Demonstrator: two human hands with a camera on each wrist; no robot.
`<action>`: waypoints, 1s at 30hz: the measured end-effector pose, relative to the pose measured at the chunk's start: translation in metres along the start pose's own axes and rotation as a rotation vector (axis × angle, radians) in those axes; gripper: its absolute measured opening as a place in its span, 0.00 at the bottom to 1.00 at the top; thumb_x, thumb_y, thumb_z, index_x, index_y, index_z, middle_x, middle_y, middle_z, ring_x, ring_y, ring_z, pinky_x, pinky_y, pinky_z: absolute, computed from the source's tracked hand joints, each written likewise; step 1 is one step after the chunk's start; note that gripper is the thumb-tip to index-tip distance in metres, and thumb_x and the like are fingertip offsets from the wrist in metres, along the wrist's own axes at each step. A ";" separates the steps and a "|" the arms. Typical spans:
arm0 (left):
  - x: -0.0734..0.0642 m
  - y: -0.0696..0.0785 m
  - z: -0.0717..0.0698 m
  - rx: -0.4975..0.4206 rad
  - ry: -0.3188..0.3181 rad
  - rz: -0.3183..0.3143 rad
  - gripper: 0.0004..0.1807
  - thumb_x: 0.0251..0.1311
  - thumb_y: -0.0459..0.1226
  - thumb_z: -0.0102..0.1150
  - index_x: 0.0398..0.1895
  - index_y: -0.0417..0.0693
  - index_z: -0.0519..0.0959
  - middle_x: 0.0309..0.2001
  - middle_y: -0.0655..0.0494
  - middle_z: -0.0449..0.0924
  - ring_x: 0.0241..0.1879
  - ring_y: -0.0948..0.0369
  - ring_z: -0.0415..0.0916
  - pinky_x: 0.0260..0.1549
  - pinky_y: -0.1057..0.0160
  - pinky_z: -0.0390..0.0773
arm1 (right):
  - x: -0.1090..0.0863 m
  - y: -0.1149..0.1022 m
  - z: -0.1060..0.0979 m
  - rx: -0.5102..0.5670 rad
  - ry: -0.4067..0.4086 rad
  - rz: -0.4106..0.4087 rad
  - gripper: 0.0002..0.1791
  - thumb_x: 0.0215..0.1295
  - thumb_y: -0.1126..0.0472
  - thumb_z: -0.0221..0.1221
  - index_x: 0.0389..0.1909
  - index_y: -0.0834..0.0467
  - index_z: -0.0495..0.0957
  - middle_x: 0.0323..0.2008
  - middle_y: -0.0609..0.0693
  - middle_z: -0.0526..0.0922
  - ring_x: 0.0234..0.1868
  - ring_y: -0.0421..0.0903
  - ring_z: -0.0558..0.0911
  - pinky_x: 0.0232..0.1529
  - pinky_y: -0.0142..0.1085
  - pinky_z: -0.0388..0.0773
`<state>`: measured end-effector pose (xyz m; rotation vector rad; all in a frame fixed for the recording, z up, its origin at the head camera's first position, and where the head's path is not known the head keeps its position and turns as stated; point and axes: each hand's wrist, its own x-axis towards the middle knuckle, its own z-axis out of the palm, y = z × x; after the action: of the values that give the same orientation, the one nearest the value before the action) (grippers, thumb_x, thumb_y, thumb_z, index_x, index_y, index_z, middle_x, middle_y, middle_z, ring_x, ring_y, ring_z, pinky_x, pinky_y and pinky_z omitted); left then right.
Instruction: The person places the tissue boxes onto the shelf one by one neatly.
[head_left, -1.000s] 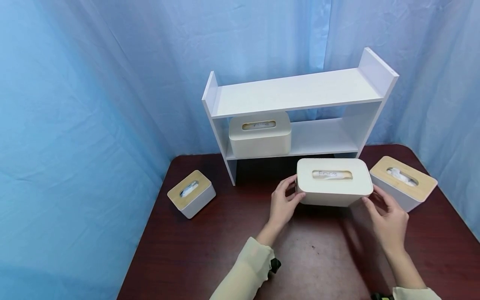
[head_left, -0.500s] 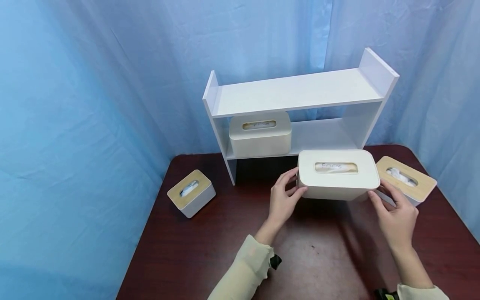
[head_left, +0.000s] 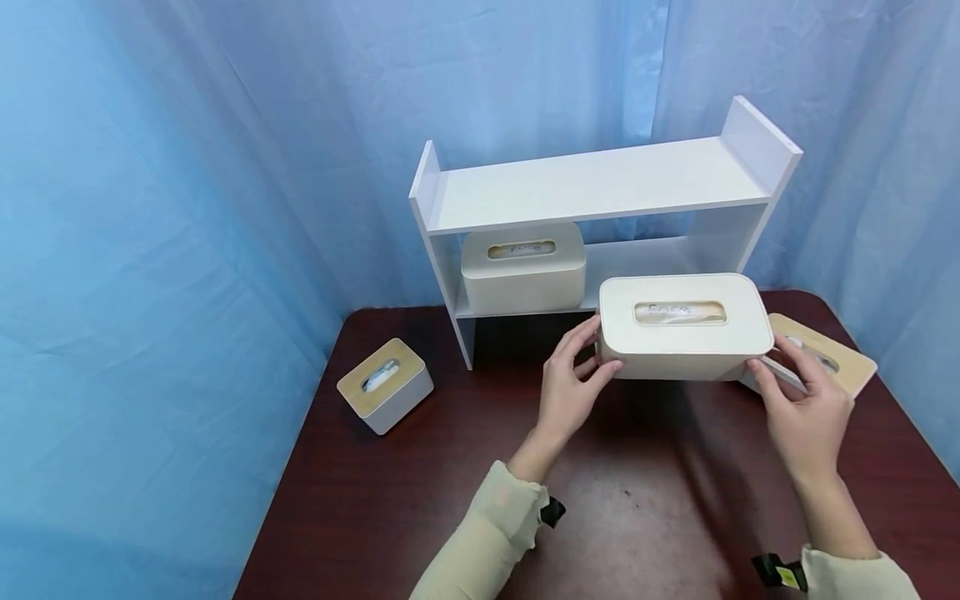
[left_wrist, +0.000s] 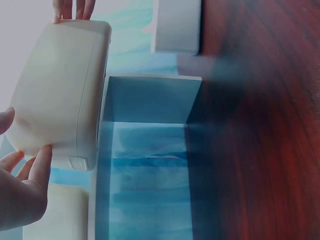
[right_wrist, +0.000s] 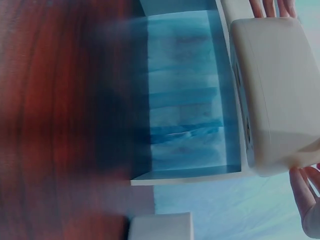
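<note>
Between both hands a cream tissue box (head_left: 684,333) is held off the table, level with the shelf's lower board in the head view. Its top slot shows a packet with "Face" written on it. My left hand (head_left: 566,392) grips the box's left end, thumb at the front lower corner. At the other end my right hand (head_left: 806,417) holds it the same way. In the left wrist view the underside of the tissue box (left_wrist: 57,90) shows, with fingertips at both ends. A matching cream tissue box (head_left: 523,279) stands on the left of the lower shelf.
The white two-tier shelf (head_left: 592,187) stands at the table's back. A wood-topped tissue box (head_left: 386,387) sits left; another wood-topped tissue box (head_left: 840,354) is right, partly hidden by my right hand. Blue curtains (head_left: 187,250) surround the dark red table (head_left: 360,517).
Both hands have lifted the held tissue box up and slightly right, from below the lower shelf's edge to overlapping that shelf in the head view. The other boxes have stayed put.
</note>
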<state>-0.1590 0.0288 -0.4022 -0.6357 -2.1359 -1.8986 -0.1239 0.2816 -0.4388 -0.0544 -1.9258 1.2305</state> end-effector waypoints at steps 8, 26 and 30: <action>0.008 0.010 -0.002 0.008 0.001 0.024 0.30 0.55 0.29 0.64 0.63 0.37 0.68 0.63 0.44 0.68 0.59 0.54 0.72 0.49 0.59 0.78 | 0.013 -0.006 0.004 0.021 0.006 0.014 0.23 0.54 0.72 0.64 0.53 0.59 0.79 0.50 0.52 0.82 0.47 0.33 0.81 0.40 0.16 0.75; 0.036 -0.022 0.009 0.000 0.003 0.044 0.35 0.56 0.34 0.65 0.68 0.46 0.64 0.69 0.54 0.62 0.64 0.59 0.65 0.53 0.65 0.75 | 0.042 -0.006 0.020 -0.024 0.025 0.025 0.22 0.56 0.64 0.65 0.54 0.50 0.79 0.49 0.48 0.83 0.44 0.29 0.81 0.37 0.14 0.74; 0.038 -0.009 0.007 0.007 -0.003 0.038 0.35 0.56 0.31 0.64 0.68 0.39 0.63 0.68 0.45 0.62 0.64 0.53 0.65 0.54 0.58 0.74 | 0.045 -0.003 0.024 -0.020 0.018 0.040 0.22 0.57 0.63 0.65 0.54 0.49 0.79 0.49 0.48 0.83 0.43 0.29 0.81 0.37 0.14 0.74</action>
<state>-0.1962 0.0415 -0.3949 -0.6731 -2.1163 -1.8711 -0.1682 0.2828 -0.4130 -0.1146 -1.9297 1.2326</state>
